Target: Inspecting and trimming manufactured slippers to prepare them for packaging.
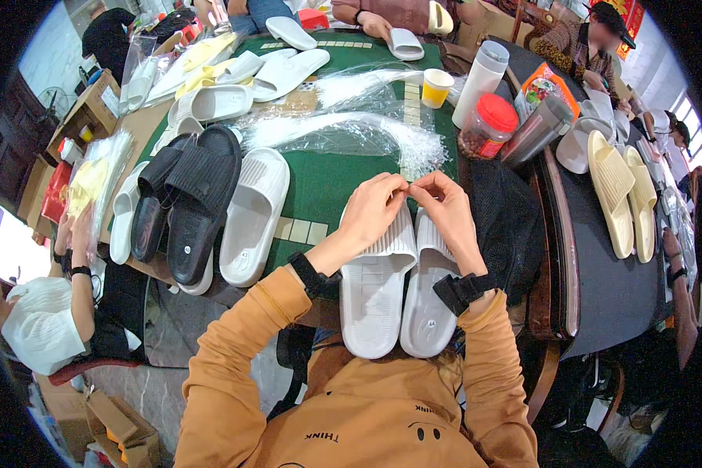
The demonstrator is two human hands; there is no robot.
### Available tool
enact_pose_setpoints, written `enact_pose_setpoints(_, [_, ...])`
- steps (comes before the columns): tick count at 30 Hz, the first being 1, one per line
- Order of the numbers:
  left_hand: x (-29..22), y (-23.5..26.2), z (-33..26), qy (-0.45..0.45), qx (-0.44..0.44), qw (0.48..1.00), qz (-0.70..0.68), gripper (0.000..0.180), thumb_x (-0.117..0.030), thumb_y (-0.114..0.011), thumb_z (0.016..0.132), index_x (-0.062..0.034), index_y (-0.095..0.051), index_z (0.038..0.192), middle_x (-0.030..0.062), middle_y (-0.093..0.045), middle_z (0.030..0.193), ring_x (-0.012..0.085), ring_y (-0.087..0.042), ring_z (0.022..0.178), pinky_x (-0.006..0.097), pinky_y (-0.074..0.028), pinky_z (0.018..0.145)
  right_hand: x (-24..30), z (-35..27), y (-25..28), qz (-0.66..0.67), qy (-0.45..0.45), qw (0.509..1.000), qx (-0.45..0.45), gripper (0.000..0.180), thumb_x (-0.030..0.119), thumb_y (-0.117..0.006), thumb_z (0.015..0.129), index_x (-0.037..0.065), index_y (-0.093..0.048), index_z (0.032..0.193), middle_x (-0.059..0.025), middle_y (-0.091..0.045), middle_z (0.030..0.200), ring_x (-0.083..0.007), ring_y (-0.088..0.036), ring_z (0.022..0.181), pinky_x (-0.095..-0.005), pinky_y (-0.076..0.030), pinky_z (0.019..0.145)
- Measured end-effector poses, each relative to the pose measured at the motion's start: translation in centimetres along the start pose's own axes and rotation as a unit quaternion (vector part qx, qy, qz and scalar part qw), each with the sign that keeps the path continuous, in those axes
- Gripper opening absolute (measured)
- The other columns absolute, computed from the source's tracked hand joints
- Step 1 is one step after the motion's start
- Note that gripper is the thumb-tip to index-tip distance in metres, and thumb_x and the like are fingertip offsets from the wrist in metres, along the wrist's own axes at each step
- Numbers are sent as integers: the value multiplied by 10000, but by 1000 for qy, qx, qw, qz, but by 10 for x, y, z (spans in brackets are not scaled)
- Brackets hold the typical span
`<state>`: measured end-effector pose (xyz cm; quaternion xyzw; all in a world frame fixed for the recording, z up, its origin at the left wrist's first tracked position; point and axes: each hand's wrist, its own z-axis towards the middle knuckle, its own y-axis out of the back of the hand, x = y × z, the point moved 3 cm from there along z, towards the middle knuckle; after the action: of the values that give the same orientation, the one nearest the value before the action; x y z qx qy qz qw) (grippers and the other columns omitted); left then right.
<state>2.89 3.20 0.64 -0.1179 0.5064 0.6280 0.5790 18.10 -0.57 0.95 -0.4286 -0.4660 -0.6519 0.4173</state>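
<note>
A pair of pale grey slides stands at the table's near edge in front of me, a left slipper and a right slipper, heels toward my body. Over their toe ends, my left hand and my right hand meet, fingertips pinched together. What lies between the fingers is too small to make out. Just beyond them spreads a bundle of thin white plastic strands, its loose ends close to my fingertips. Left of the pair are black slides and another grey slide.
More grey slides and cream ones lie at the far left of the green table top. A yellow-and-white cup, a white bottle, a red-lidded jar and a tumbler stand far right. Other people work around the table.
</note>
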Motion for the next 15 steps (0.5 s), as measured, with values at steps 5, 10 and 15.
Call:
enact_pose_setpoints(5, [3, -2, 0, 3, -1, 1000, 15, 99, -34, -609, 861, 12, -633, 944, 153, -629, 857, 293, -624, 746, 372, -486, 661, -3, 0, 1, 12, 17, 1000, -22, 104, 108, -672, 883, 6, -658, 901, -18, -669, 797, -78, -604, 740, -245, -488, 662])
enact_pose_setpoints(10, [1, -1, -1, -11, 5, 999, 34, 96, -32, -606, 855, 9, -630, 938, 152, -624, 851, 305, -621, 751, 381, -485, 664, -6, 1, 0, 26, 15, 1000, 3, 111, 111, -665, 882, 2, -653, 903, -18, -670, 796, -87, -605, 724, -251, -490, 652])
enact_pose_setpoints(15, [0, -1, 0, -2, 5, 999, 36, 93, -32, -608, 851, 6, -628, 933, 150, -618, 843, 311, -619, 751, 384, -483, 667, 3, -3, -2, -42, 24, 999, -5, 109, 110, -664, 882, 4, -659, 908, -14, -666, 789, -86, -601, 711, -251, -487, 636])
